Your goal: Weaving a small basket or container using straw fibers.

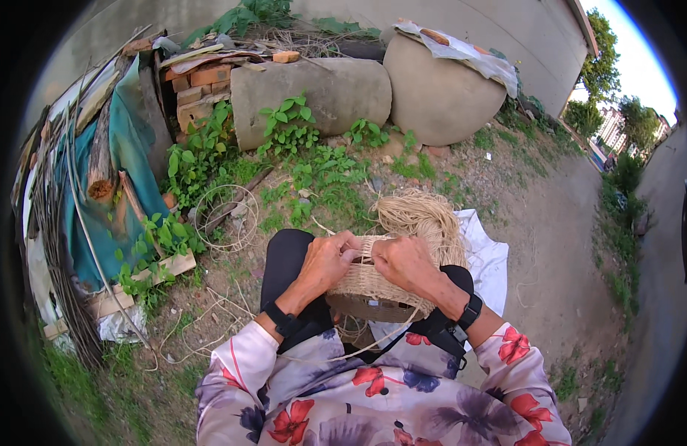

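Note:
A woven basket of pale straw-coloured cord rests between my knees, tilted toward me. My left hand pinches at its upper edge, thumb and fingertips together. On the other side of a narrow gap in the weave, my right hand is closed on the same edge, knuckles up. Whether a single strand is between my fingertips is too small to tell. A loose cord trails from the basket's lower right across my lap to the left. Just beyond the basket lies a thick bundle of the same cord.
Under the bundle is a white cloth. Coiled strands lie on the dirt to the left, near a teal tarp and leaning sticks. A concrete cylinder, bricks and a large rounded vessel stand at the back.

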The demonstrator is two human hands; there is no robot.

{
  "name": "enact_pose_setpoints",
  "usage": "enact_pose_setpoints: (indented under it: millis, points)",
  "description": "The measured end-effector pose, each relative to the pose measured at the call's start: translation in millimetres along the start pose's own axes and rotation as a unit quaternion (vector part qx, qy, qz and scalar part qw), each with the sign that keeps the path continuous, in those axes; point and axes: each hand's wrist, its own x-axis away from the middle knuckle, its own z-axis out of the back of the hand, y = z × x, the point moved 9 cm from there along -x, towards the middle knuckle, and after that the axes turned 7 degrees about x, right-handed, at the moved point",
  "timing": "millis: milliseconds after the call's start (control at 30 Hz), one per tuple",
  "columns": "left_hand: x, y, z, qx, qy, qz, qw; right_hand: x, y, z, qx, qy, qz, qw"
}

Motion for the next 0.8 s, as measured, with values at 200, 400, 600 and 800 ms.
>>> enact_pose_setpoints:
  millis: [200,400,600,800]
  points:
    - [6,0,-3,-0.115,-0.002,-0.035,0.993,-4,5,-34,-0.04,-0.013,-0.035,0.999]
    - [7,0,-19,-0.116,-0.046,-0.069,0.99,-1,16,-67,-0.248,-0.174,-0.119,0.946]
    - [13,3,-17,-0.105,-0.028,-0.089,0.99,21,11,-65,-0.605,-0.219,-0.178,0.745]
    - [10,5,-17,-0.085,-0.052,-0.102,0.99,16,13,-60,-0.606,-0.162,-0.151,0.764]
